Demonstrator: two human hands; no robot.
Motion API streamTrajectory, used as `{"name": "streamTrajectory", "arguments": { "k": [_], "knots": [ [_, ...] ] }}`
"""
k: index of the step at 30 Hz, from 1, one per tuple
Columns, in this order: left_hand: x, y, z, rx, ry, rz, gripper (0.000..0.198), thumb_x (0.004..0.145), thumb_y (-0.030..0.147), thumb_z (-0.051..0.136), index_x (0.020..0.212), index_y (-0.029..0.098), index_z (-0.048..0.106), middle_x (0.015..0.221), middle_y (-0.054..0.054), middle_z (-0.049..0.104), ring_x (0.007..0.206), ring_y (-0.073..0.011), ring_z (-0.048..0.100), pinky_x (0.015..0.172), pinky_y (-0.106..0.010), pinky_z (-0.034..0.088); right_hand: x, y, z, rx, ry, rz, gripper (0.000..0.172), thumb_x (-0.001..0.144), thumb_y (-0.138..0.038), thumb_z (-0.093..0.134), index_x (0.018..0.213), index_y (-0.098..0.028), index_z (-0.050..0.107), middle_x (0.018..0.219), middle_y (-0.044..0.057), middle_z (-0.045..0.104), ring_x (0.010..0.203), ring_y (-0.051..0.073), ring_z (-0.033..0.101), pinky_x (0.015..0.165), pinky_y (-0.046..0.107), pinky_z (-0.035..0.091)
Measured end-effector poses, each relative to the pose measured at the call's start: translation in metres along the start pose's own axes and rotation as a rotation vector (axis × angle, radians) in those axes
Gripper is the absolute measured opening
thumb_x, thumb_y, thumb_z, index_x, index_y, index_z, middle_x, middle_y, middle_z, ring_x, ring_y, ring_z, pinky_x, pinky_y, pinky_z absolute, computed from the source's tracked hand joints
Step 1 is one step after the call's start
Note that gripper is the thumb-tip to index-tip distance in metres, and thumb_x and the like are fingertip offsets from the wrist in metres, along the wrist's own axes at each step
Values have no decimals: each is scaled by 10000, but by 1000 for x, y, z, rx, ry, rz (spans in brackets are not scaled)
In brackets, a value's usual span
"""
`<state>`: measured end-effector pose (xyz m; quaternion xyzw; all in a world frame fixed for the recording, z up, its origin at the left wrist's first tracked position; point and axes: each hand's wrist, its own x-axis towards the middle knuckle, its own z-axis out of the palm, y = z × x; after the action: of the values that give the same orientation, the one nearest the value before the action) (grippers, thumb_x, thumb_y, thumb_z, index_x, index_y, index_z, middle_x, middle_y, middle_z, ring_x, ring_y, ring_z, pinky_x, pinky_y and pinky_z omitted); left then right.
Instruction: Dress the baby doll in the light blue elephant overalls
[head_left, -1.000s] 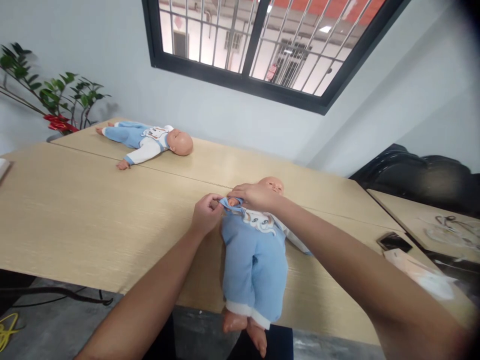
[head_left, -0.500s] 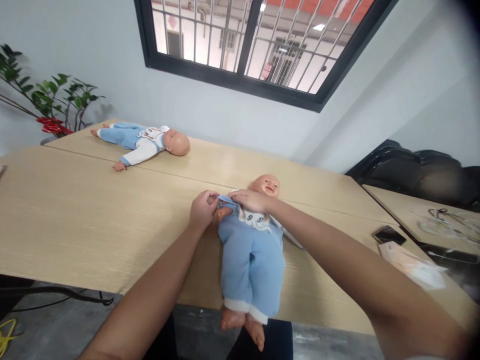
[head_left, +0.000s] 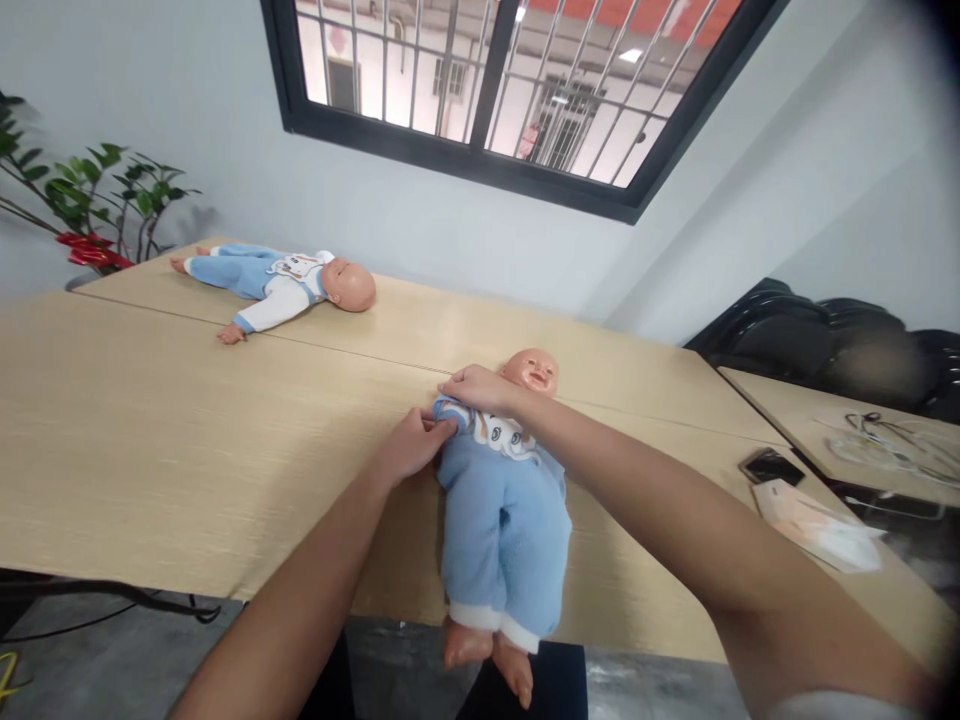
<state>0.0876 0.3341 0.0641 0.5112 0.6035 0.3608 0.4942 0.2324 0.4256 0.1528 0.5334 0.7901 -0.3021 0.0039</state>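
Observation:
A baby doll (head_left: 504,520) in a blue outfit lies on its back at the near edge of the wooden table (head_left: 150,420), its feet hanging over the edge. My left hand (head_left: 411,444) is closed on the doll's arm at the blue sleeve. At the doll's shoulder, just below its head, my right hand (head_left: 474,388) pinches the blue fabric.
A second doll (head_left: 285,285) in blue and white lies at the table's far left. A potted plant (head_left: 90,205) stands beyond it. To the right are a phone (head_left: 766,464), a flat packet (head_left: 814,515), cables on another table and black chairs (head_left: 825,335).
My left hand has slid down from the doll's shoulder to its arm at the side. My right hand has stayed at the shoulder. The view has shifted slightly right.

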Motion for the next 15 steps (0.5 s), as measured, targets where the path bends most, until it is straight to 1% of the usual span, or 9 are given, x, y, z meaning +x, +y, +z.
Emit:
{"name": "streamTrajectory", "arguments": {
  "k": [1,3,5,6,9,11,15],
  "knots": [
    [-4,2,-1,133,26,18,494,861,632,657,1058,179,655,879,-89,757,778,-238,697,629,-297,441,3,-5,0,-97,-15,40,356,904,-459,521,715,-168,601,642,4,497,586,123,391,547,279,297],
    [-9,7,-4,367,48,58,425,900,609,602,897,193,687,804,-102,748,763,-251,691,624,-314,398,8,-15,-1,-244,-47,102,339,894,-417,537,780,-130,677,759,71,625,662,151,503,588,280,349],
    [-11,10,-4,530,51,98,452,938,590,543,735,208,673,762,-117,739,751,-255,683,628,-331,371,13,-25,0,-302,-73,137,354,865,-413,582,871,-90,729,896,135,695,759,191,584,634,283,391],
    [-11,11,-4,586,62,119,454,945,576,539,708,212,669,774,-121,743,752,-253,681,633,-335,365,14,-29,0,-315,-87,144,382,853,-427,602,907,-77,743,934,152,707,789,205,606,649,285,406],
    [-12,10,0,664,115,209,371,953,514,566,781,217,706,848,-124,757,760,-256,681,648,-343,367,18,-41,0,-377,-150,155,410,827,-452,646,928,-73,768,923,143,713,811,216,629,677,281,432],
    [-14,9,3,663,157,280,324,963,479,572,867,215,735,858,-131,750,744,-270,675,656,-351,377,21,-47,0,-405,-173,153,357,814,-415,673,895,-83,774,877,124,700,815,214,627,686,279,441],
    [-23,14,10,669,264,380,270,957,415,620,1037,198,758,840,-138,726,741,-293,669,678,-360,395,31,-51,-5,-416,-144,200,219,785,-287,710,845,-83,764,763,107,658,824,234,614,701,303,454]
  ]
}}
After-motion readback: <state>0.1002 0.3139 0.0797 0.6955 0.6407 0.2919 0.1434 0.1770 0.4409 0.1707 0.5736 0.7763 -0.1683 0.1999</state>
